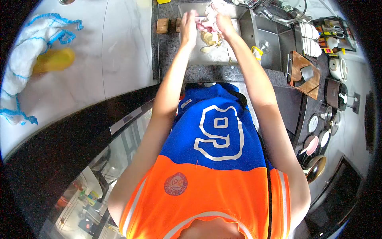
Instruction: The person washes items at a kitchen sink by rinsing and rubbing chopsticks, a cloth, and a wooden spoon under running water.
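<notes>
Both my hands are over the left basin of a steel sink. A white and pink cloth, bunched and wet-looking, hangs from my right hand, whose fingers are closed on it. Just left of the cloth, my left hand is held up with its fingers stretched out and slightly blurred. It seems apart from the cloth, though I cannot tell for sure. Below the hands, yellowish curved pieces lie on the basin floor; their kind is unclear.
A second basin lies to the right, with a yellow and white packet on the divider. Further right are a wooden board, white dishes and pans. On the left counter lie a blue-edged white towel and something yellow.
</notes>
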Available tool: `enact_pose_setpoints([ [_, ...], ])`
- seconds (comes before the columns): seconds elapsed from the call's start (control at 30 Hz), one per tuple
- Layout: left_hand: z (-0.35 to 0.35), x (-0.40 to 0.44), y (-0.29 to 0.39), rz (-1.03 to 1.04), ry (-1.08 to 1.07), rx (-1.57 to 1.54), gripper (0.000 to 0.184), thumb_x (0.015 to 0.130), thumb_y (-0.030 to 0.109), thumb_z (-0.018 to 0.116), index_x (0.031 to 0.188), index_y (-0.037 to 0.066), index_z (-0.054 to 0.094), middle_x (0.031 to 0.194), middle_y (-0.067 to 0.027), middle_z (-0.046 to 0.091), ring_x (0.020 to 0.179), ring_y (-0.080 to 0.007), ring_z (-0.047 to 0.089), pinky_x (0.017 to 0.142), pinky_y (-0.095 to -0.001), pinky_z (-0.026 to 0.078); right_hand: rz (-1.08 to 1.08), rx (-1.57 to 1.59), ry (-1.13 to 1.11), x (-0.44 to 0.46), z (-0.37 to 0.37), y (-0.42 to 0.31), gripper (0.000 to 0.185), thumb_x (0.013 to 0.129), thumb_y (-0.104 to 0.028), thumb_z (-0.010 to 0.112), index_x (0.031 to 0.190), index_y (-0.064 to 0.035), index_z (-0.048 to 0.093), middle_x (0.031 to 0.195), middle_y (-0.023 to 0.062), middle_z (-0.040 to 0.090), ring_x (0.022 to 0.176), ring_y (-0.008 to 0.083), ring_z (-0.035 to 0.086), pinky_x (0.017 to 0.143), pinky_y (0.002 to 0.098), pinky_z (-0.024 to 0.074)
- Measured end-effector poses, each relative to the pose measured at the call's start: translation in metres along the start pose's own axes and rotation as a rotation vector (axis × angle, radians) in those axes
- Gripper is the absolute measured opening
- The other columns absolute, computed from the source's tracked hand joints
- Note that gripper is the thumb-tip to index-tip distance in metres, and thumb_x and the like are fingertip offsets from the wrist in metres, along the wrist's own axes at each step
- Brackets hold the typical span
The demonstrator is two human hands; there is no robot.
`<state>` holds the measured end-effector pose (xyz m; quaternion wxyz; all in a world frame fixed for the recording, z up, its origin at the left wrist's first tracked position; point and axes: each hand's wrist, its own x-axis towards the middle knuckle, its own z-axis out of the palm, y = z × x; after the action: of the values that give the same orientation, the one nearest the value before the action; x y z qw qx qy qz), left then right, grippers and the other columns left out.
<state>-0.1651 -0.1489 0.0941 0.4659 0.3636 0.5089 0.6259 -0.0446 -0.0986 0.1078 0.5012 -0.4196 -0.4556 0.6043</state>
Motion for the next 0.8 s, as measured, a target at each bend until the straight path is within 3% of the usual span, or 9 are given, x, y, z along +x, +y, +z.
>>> enact_pose_setpoints([
  [0.07,0.008,0.011,0.033,-0.001,-0.178,-0.064,0.049,0.088,0.041,0.043,0.115,0.000,0.049,0.109,-0.0119,0.056,0.091,-0.0190,0.053,0.083,-0.0329,0.040,0.030,-0.230,-0.090,0.003,-0.010,0.012,0.033,0.090,-0.029,0.042,0.091,-0.0018,0.060,0.081,0.0071,0.062,0.065,0.0116,0.060,0.052,0.0249,0.0473],
  [0.1,0.018,0.024,0.038,-0.076,-0.291,-0.151,0.036,0.090,0.038,0.042,0.102,0.006,0.053,0.091,-0.0065,0.057,0.076,-0.0169,0.051,0.074,-0.0356,0.042,0.036,-0.231,-0.089,0.003,-0.011,0.014,0.033,0.090,-0.029,0.042,0.091,-0.0018,0.060,0.081,0.0071,0.062,0.065,0.0116,0.060,0.052,0.0249,0.0473],
  [0.17,0.032,0.016,0.070,-0.254,-0.334,-0.350,0.027,0.090,0.025,0.043,0.103,0.004,0.054,0.096,-0.0099,0.058,0.090,-0.0197,0.056,0.072,-0.0320,0.050,-0.094,-0.420,-0.137,0.002,-0.012,0.015,0.031,0.089,-0.026,0.036,0.102,-0.0036,0.053,0.089,0.0141,0.060,0.075,0.0204,0.060,0.064,0.0396,0.0501],
  [0.3,0.038,0.044,0.032,-0.215,-0.442,-0.348,0.026,0.089,0.026,0.046,0.101,0.004,0.055,0.092,-0.0089,0.059,0.083,-0.0186,0.058,0.070,-0.0313,0.050,0.441,-0.117,-0.391,-0.023,-0.019,-0.034,0.030,0.089,-0.019,0.035,0.101,0.0021,0.054,0.084,0.0156,0.061,0.073,0.0199,0.060,0.068,0.0345,0.0508],
  [0.43,0.048,0.045,0.027,-0.371,-0.468,-0.503,0.024,0.088,0.026,0.048,0.096,0.005,0.055,0.084,-0.0076,0.060,0.071,-0.0174,0.059,0.060,-0.0286,0.050,0.126,-0.004,-0.230,-0.024,-0.032,-0.001,0.024,0.086,-0.014,0.040,0.092,0.0038,0.055,0.074,0.0125,0.062,0.070,0.0206,0.061,0.063,0.0314,0.0503],
  [0.47,0.048,0.056,0.008,-0.341,-0.470,-0.473,0.023,0.089,0.026,0.047,0.094,0.005,0.055,0.083,-0.0082,0.061,0.072,-0.0178,0.060,0.061,-0.0281,0.050,0.280,-0.202,-0.174,-0.035,-0.021,-0.022,0.039,0.088,-0.038,0.046,0.087,-0.0022,0.061,0.074,0.0060,0.062,0.060,0.0101,0.058,0.048,0.0222,0.0451],
  [0.6,0.053,0.075,-0.028,-0.209,-0.517,-0.429,0.023,0.090,0.024,0.043,0.086,0.005,0.054,0.079,-0.0094,0.060,0.072,-0.0183,0.060,0.061,-0.0282,0.051,0.311,-0.160,-0.242,-0.053,-0.025,-0.040,0.037,0.091,-0.034,0.041,0.089,0.0007,0.054,0.066,0.0132,0.061,0.051,0.0222,0.061,0.043,0.0320,0.0495],
  [0.7,0.081,0.063,-0.006,-0.274,-0.193,-0.531,0.025,0.091,0.024,0.040,0.083,0.004,0.053,0.076,-0.0097,0.059,0.066,-0.0198,0.058,0.056,-0.0300,0.049,0.361,-0.035,-0.319,-0.058,-0.035,-0.026,0.036,0.090,-0.034,0.042,0.088,0.0004,0.054,0.066,0.0125,0.061,0.051,0.0205,0.060,0.043,0.0322,0.0499],
  [0.8,0.081,0.069,-0.013,-0.292,-0.240,-0.457,0.029,0.092,0.025,0.040,0.078,0.003,0.052,0.071,-0.0110,0.059,0.060,-0.0225,0.058,0.054,-0.0334,0.048,0.371,-0.015,-0.200,-0.068,-0.038,-0.027,0.032,0.089,-0.032,0.045,0.084,-0.0016,0.054,0.062,0.0103,0.059,0.047,0.0177,0.058,0.041,0.0299,0.0492],
])
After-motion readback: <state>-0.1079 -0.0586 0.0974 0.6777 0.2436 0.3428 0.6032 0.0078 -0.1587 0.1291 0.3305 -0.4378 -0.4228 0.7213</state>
